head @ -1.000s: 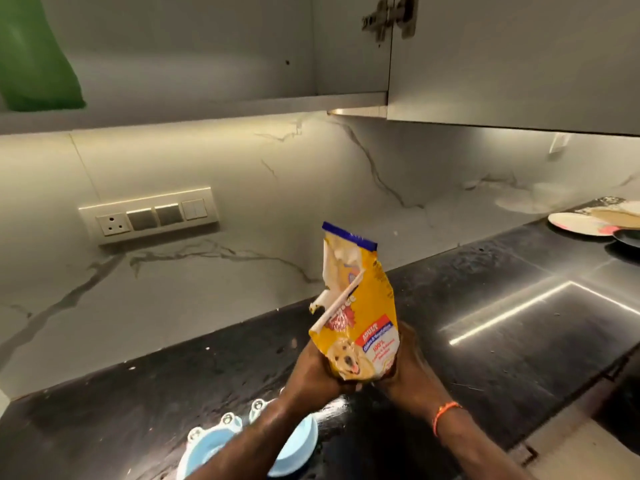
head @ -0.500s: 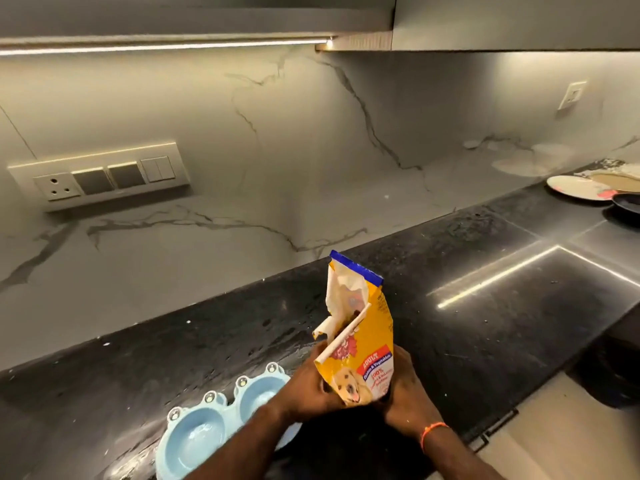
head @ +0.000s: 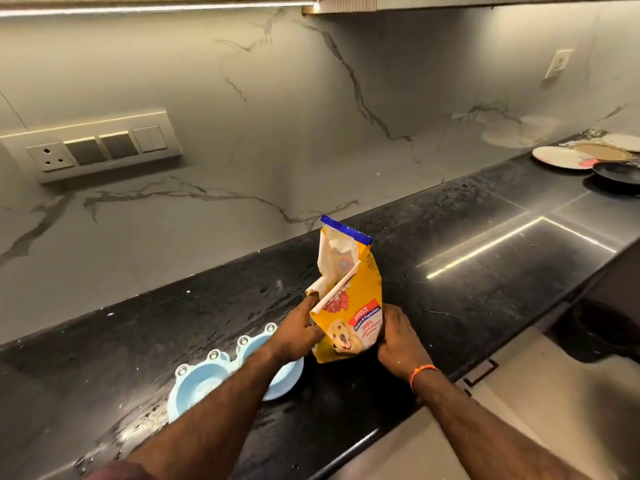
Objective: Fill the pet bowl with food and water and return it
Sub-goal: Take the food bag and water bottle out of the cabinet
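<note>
A yellow dog food bag (head: 349, 306) with a blue top edge stands upright on the black counter (head: 467, 271), its torn top folded over. My left hand (head: 299, 336) grips its left side, thumb up by the white flap. My right hand (head: 398, 341), with an orange wristband, holds the bag's lower right side. A light blue double pet bowl (head: 197, 382) sits on the counter to the left of the bag, partly hidden under my left forearm. Both basins look empty where visible.
Plates and a dark pan (head: 616, 173) sit at the far right end of the counter. A switch and socket panel (head: 93, 147) is on the marble wall at left. The counter's front edge runs diagonally, with floor at the lower right.
The bag has come down from in front of the wall to rest on the counter beside the bowl. The view has tilted down, so more of the bowl and my arms shows.
</note>
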